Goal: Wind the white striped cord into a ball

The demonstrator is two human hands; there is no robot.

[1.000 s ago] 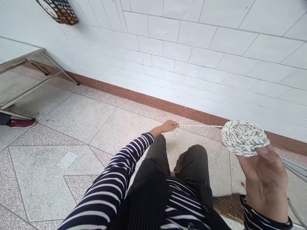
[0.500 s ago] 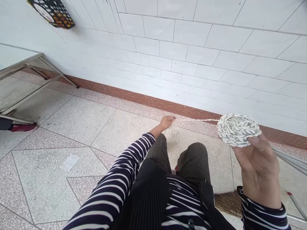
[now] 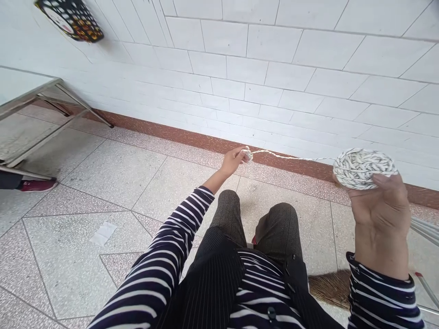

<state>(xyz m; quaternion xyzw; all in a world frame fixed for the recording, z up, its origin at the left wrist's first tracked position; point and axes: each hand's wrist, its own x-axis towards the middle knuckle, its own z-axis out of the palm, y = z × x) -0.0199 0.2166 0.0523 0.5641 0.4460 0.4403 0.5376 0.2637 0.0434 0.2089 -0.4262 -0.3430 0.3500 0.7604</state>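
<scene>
My right hand [image 3: 384,201] is raised at the right, thumb in front, gripping an oval bundle of white rope [image 3: 365,168] with thin dark strands, its loops looking braided. From the bundle's left side a thin white cord [image 3: 281,156] runs leftward, slightly slack, to my left hand [image 3: 232,161]. There my fingers are pinched together on the cord, with a small pale tuft showing at the fingertips. What lies inside the left fingers is mostly hidden. Both hands are held out beyond my knees [image 3: 279,224], in front of the wall.
A white tiled wall [image 3: 274,82] with a reddish base strip stands ahead. At left are a metal-framed table [image 3: 30,89] and another person's red shoe [image 3: 37,184]. White paper [image 3: 103,233] lies on the floor. Broom bristles [image 3: 329,288] show at lower right.
My right hand and the rope bundle have moved right and slightly up. My left hand has risen a little, and the cord, taut before, now hangs wavier with the tuft visible.
</scene>
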